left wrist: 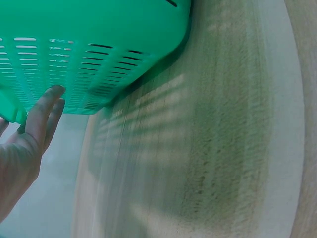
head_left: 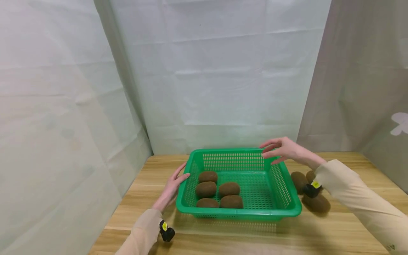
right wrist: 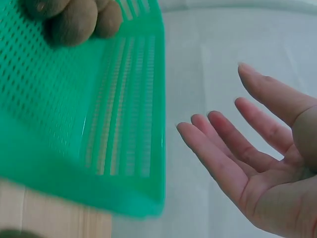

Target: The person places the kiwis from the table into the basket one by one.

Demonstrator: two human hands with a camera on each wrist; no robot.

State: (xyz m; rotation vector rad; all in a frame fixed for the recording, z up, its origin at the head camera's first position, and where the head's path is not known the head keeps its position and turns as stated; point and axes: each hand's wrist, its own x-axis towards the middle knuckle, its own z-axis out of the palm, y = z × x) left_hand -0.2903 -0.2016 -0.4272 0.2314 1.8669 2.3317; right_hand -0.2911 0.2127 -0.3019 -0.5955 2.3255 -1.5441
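A green plastic basket [head_left: 239,212] with slotted walls stands on the table, several brown kiwis [head_left: 205,190] lying in its left part. My left hand [head_left: 172,186] holds the basket's left side, thumb at the rim and fingers against the outer wall. In the left wrist view those fingers [left wrist: 42,116] lie along the slots. Over the back right corner hovers my right hand [head_left: 283,150], fingers spread and loosely bent, nothing in it. The right wrist view shows this hand [right wrist: 262,158] apart from the rim, palm in sight.
More kiwis [head_left: 316,203] lie on the wooden table [head_left: 153,198] right of the basket, partly hidden by my right wrist and its black camera [head_left: 311,190]. Pale cloth [head_left: 223,88] hangs behind the table and along both sides.
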